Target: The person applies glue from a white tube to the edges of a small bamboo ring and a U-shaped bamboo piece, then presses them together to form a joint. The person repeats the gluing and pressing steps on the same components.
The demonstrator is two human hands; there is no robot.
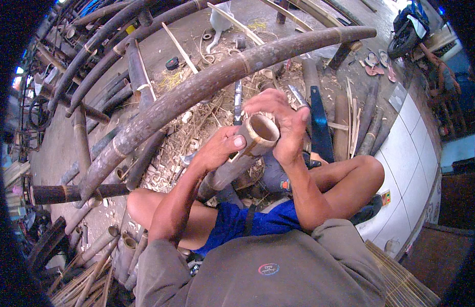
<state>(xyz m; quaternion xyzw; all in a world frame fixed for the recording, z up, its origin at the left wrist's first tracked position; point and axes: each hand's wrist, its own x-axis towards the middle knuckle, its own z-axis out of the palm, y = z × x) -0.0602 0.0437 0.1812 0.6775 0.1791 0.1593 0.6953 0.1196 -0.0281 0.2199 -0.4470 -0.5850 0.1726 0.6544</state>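
Two hands [247, 133] amid bamboo poles [206, 82]

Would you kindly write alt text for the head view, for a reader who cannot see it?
A seated person's left hand and right hand grip a hollow bamboo tube, open end up. Long bamboo poles and shavings cover the ground ahead.

Matt, mottled bamboo pole [212, 82]; hollow bamboo tube [247, 148] seemingly smooth-rimmed.

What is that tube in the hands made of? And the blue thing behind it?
The tube looks like bamboo: hollow open end, pale inner wall, mottled grey-brown skin, ringed joints. The blue bar seems to be painted metal, flat and smooth, though that is not certain.
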